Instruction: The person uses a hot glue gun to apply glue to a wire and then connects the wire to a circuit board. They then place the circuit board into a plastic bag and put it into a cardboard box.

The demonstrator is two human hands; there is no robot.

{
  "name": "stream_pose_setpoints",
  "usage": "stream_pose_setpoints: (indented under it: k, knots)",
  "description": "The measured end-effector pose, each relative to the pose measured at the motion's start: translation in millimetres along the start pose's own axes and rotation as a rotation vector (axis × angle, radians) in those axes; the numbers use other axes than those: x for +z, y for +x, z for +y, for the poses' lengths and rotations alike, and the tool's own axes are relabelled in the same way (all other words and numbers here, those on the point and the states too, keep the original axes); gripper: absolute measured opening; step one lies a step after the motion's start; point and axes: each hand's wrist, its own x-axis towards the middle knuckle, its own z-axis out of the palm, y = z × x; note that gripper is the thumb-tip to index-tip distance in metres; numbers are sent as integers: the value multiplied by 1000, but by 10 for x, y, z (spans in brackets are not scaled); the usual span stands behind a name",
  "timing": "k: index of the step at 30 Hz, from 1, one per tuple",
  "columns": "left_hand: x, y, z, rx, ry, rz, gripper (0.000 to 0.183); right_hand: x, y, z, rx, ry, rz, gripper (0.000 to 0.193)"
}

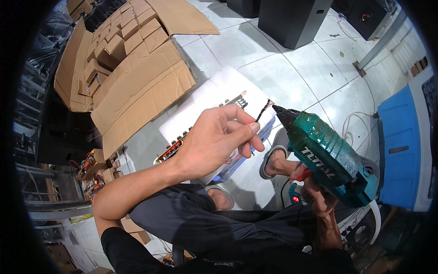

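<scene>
Between thumb and fingers, my left hand (pixel 223 137) pinches a black twisted cable (pixel 262 112) with a small white connector at its upper end. My right hand (pixel 318 192) grips the handle of a green glue gun (pixel 326 148), a finger at its red trigger. The gun's black nozzle (pixel 284 115) points left, close to the connector end; whether they touch I cannot tell. A white glue stick (pixel 375 219) curves down from the gun's rear. Beneath my left hand, a circuit board (pixel 171 148) with red parts lies partly hidden on a white foam slab (pixel 205 98).
A large open carton (pixel 146 96) full of small cardboard boxes stands at upper left. Black speaker cabinets (pixel 292 20) are on the tiled floor at the back. A blue bin (pixel 399 146) is at right, near a loose white cable (pixel 349 121). More circuit boards (pixel 91 166) sit at left.
</scene>
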Motion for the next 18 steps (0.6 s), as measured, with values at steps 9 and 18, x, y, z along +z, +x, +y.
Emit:
stream_pose_setpoints:
  k: [9, 18]
  knots:
    - [6, 6, -3, -16, -27, -9, 18, -22, -40, -42, 101, 25, 8, 33]
    - [-4, 9, -45, 20, -3, -9, 22, 26, -10, -89, 124, 47, 15, 34]
